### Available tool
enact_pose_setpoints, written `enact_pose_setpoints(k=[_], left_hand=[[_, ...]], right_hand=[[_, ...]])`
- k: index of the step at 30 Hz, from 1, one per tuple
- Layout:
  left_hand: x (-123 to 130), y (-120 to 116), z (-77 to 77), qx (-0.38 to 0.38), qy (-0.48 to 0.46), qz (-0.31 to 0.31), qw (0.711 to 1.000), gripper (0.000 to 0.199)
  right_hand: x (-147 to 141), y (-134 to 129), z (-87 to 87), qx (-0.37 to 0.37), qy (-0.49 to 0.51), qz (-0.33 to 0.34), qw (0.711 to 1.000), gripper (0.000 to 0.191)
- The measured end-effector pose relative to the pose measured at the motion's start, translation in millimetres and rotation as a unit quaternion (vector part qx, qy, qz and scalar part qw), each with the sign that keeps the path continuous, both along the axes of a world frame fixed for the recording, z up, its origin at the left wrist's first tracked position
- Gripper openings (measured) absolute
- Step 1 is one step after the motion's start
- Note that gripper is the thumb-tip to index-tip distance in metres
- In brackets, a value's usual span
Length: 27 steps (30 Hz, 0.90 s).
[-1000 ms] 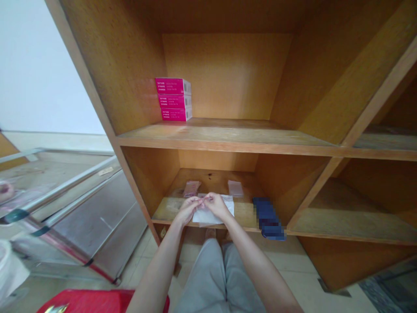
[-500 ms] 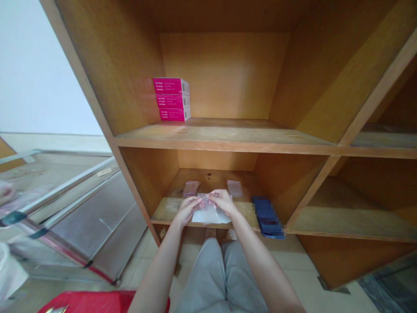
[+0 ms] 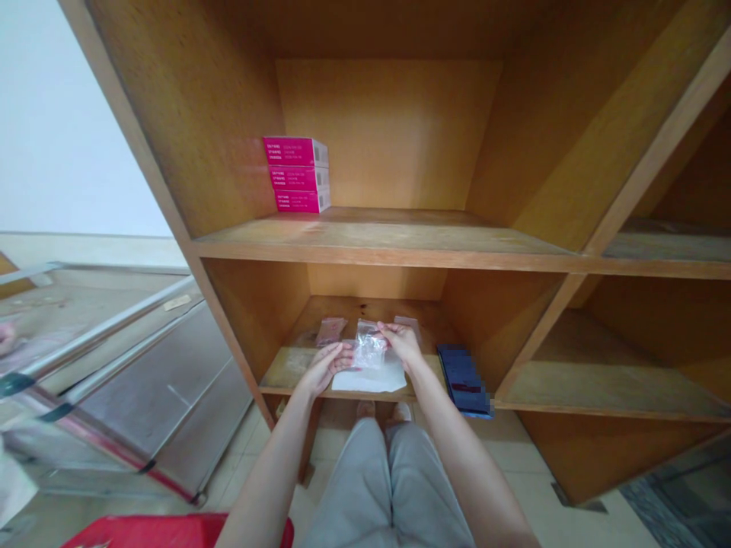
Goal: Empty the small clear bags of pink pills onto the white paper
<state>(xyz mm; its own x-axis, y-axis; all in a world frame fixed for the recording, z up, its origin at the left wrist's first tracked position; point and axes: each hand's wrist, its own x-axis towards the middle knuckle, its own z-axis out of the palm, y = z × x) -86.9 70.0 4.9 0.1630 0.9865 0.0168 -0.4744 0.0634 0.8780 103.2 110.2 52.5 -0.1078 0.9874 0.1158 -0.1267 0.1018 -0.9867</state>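
Note:
A small clear zip-lock plastic bag (image 3: 370,348) is held up over the lower shelf, its film shining. My right hand (image 3: 403,342) pinches its upper right corner. My left hand (image 3: 328,367) is closed at its lower left edge, the fingertips partly hidden by the glare of the film. Beneath the bag lies a white sheet of paper (image 3: 368,382) at the shelf's front edge. Behind my left hand lies a small bag with pinkish contents (image 3: 331,330). Another clear bag (image 3: 409,325) lies behind my right hand, partly covered by it.
A dark blue flat object (image 3: 461,377) lies to the right, overhanging the lower shelf (image 3: 284,373). Several pink boxes (image 3: 295,178) are stacked on the upper shelf. A metal-framed cart (image 3: 165,380) stands at left, and a red stool-like object (image 3: 154,530) is at the bottom left.
The plastic bag has been lifted and spread flat between my hands. My hands have moved apart, the right one slightly up. The view has shifted slightly.

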Motion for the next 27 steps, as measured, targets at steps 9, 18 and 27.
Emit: enact_pose_setpoints(k=[9,18,27], left_hand=[[2,2,-3.5,-0.010,0.020,-0.007,1.000,0.027],[4,2,-2.2,-0.017,0.021,0.018,0.999,0.033],[5,1,2.1,-0.014,-0.004,0.015,1.000,0.035]], right_hand=[[-18,-5,-6.2,0.016,-0.005,0.016,1.000,0.042],[-22,-22,-20.1,0.141,-0.018,-0.016,0.990,0.031],[27,56,-29.6,0.104,0.045,-0.187,0.976,0.036]])
